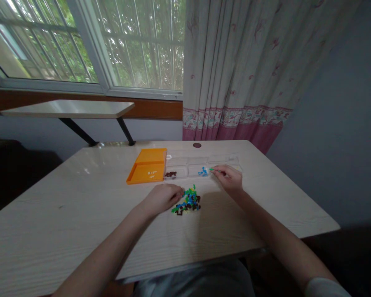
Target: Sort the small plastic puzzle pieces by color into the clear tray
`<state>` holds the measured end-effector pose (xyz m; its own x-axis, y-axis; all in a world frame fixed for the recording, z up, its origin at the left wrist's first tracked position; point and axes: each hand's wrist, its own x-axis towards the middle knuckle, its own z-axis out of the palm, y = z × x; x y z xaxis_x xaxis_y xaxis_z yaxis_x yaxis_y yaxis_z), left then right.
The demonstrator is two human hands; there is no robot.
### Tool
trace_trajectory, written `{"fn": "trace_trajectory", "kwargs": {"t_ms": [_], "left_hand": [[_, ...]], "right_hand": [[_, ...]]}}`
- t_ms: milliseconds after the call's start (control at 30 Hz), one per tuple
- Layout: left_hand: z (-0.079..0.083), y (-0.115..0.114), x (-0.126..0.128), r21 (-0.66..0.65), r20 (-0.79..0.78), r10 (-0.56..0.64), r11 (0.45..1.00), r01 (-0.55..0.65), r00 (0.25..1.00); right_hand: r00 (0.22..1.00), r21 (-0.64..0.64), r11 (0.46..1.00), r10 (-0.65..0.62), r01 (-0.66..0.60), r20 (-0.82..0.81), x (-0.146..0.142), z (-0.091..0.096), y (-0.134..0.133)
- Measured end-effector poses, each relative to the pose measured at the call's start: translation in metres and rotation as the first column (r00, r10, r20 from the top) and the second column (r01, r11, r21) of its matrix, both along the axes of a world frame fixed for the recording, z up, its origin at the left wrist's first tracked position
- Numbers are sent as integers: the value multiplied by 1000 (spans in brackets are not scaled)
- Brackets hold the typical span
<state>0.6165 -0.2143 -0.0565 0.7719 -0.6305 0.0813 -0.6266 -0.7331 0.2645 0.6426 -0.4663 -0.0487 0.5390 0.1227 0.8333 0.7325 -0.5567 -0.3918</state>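
A small heap of green, blue, dark brown and yellow plastic pieces (pixel 188 202) lies mid-table. My left hand (pixel 162 198) rests beside its left edge, fingers curled at the pile; what they hold is hidden. My right hand (pixel 229 177) reaches over a clear compartment tray (pixel 200 165), pinching a small green piece (pixel 212 169). The tray holds dark brown pieces (pixel 170 174) in one cell and blue pieces (pixel 203 171) in another.
An orange lid (pixel 148 166) lies left of the clear tray. The pale wooden table (pixel 64 214) has a round hole (pixel 197 145) at its far edge. A shelf on brackets (pixel 68 108), window and floral curtain (pixel 235 74) stand behind.
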Motion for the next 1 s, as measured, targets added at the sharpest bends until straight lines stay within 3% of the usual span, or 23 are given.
{"fn": "trace_trajectory", "kwargs": {"t_ms": [200,633,1000], "left_hand": [[-4,0,1,37,43,-60,998,58,997],[7,-1,-3,69,52,-11,998,7,999],[4,1,-1,100,62,-26,995,20,998]], "right_hand": [[1000,42,999,-22,22,12,2,1,-3],[1000,21,1000,-8,8,-14,2,-3,-2],[999,15,999,34,-34,1,2,-3,-2]]}}
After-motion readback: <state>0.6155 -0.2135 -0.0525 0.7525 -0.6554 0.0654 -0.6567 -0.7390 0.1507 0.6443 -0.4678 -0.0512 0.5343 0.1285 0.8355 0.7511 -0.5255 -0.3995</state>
